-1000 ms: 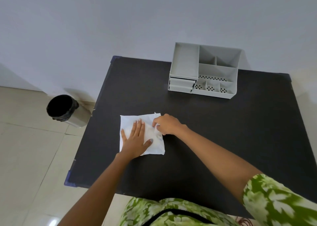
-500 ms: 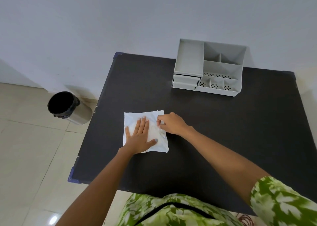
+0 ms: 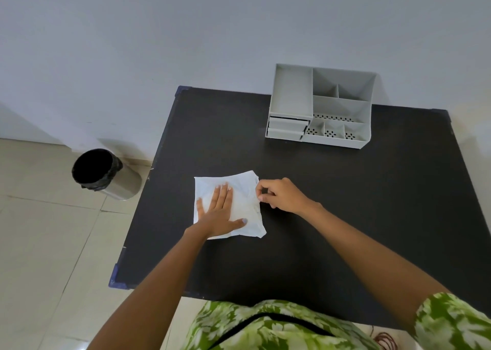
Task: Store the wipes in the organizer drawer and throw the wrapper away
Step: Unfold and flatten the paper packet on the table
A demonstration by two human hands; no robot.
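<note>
Pinched between thumb and forefinger of the right hand [image 3: 283, 195] is the right edge of the white, crinkled wipe pack [image 3: 239, 203]; the other fingers are curled under. Left hand [image 3: 219, 212] lies flat and open on the pack, fingers spread, gripping nothing — it serves as a clamp.

Head view: the pack sits on the black rectangular tabletop [image 3: 345, 216], toward its left side, well short of the grey plastic desk organizer [image 3: 320, 106] at the far edge. Both small drawers [image 3: 288, 129] at its lower left look closed. Steel bin with a black liner [image 3: 102, 173] stands on the tiled floor, left of the table.

Step in hand, as I read it: opening the wrapper. To do it well, keep the flat palm pressing so the pack cannot slide, and pull the pinched edge away in one steady line — a jerk could rip the wipes inside. Whether the seal has started to part, I cannot tell. A drawer must be opened before anything goes in.
</note>
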